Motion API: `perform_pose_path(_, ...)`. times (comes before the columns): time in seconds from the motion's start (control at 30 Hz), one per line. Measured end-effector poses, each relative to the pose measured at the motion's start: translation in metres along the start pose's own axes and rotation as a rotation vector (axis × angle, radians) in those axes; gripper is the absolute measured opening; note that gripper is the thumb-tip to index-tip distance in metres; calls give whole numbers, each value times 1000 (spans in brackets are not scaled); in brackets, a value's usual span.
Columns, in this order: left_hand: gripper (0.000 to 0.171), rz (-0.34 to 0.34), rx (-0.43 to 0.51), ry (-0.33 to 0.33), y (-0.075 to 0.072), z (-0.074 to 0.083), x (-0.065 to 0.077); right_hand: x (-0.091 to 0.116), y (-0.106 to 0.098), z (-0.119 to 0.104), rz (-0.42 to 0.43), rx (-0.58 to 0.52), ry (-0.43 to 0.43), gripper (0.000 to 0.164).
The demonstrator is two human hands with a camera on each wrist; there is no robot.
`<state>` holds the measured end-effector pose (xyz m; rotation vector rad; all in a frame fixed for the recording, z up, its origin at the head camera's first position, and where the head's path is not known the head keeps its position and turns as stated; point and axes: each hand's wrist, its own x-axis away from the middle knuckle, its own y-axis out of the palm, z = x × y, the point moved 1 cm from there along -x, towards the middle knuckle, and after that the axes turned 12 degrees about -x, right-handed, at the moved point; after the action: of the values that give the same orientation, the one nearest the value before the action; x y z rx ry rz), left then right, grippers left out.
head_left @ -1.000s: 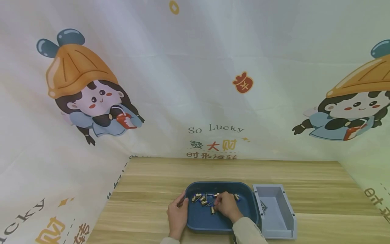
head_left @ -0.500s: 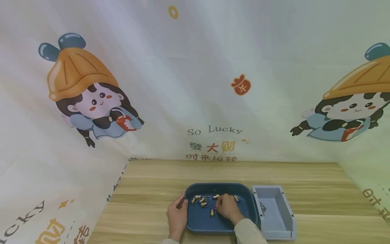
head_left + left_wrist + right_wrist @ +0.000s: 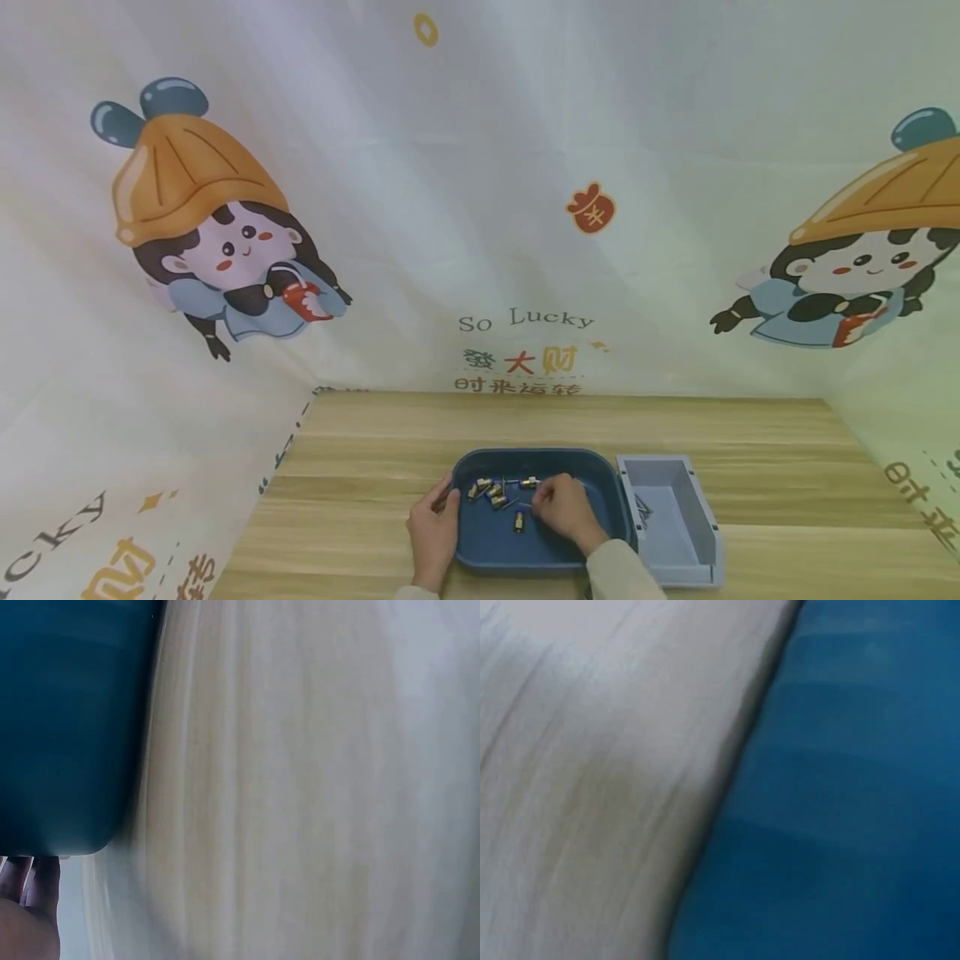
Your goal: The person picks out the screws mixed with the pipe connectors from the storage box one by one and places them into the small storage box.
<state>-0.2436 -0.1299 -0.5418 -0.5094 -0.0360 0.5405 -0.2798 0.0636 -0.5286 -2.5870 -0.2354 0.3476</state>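
In the head view a dark blue tray (image 3: 543, 548) holds several brass fittings (image 3: 519, 522) with blue collars, and thin metal screws lie among them. My left hand (image 3: 433, 531) grips the tray's left side, its thumb by the rim and its fingers on the outer wall. In the left wrist view, fingers (image 3: 45, 889) show at the bottom of the tray wall (image 3: 67, 727). My right hand (image 3: 566, 510) is low inside the tray, its fingertips pinching a thin screw (image 3: 526, 504). Part of the tray floor is hidden under that hand.
Right beside the tray stands a grey bin (image 3: 678, 533) with a few screws (image 3: 643, 512) at its left side. Both are on a wood-grain table (image 3: 360, 467). A printed cloth (image 3: 420, 250) hangs behind and at the sides.
My right hand's fingertips have drawn slightly right, away from the lone front fitting, and a thin screw now shows at them. The left hand stays on the tray. The head view shifts a little.
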Motion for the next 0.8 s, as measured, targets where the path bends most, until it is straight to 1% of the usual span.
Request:
perform_pose_path(0.1,27,1,2,7,-1,2,1,-1,-4,-4,9,-26,30,7)
perform_pose_path(0.3,27,0,2,18,-2,4,2,-1,-12,-10,21,-43,23,5)
perform_pose_path(0.4,27,-2,2,17,-2,3,2,-1,-16,-12,26,-52,34,5)
perform_pose_path(0.63,27,5,-4,13,-1,2,1,-1,-29,-14,81,-76,54,5)
perform_pose_path(0.8,27,1,-11,-2,0,1,0,0,-42,-15,106,-87,68,6)
